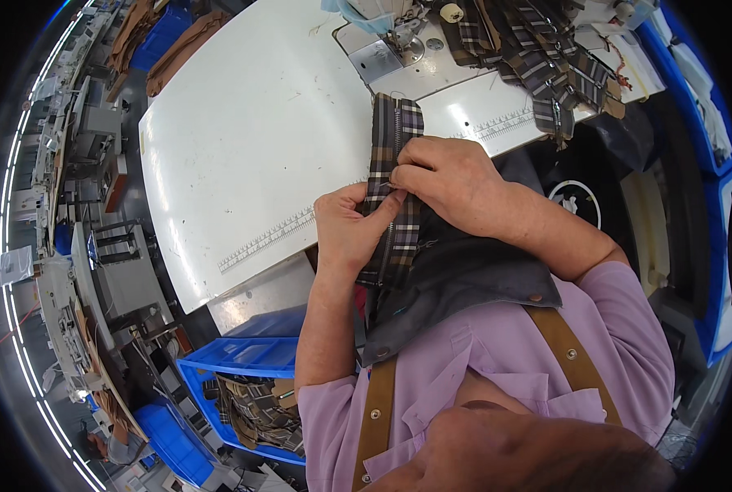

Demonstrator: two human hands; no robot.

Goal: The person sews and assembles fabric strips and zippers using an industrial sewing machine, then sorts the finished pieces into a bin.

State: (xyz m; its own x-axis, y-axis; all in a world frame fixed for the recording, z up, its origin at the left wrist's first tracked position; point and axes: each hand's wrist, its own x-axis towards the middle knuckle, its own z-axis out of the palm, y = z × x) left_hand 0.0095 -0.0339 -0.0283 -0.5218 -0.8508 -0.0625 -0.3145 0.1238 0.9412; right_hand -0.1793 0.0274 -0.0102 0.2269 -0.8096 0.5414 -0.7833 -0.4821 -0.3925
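My left hand and my right hand both have their fingers closed on a plaid fabric strip with a metal zipper, which stands out over the white table's edge. My thumb and fingertips meet over the zipper at the strip's middle; the detail between them is too small to make out. The strip's lower end lies against a dark grey apron on my body. Beyond the hands is a sewing machine, with a heap of similar plaid zipper pieces to its right.
The white table bears printed rulers along its near edge. A blue bin of plaid pieces sits below left, more blue bins at the right. Another person is at the far lower left, near rows of workstations.
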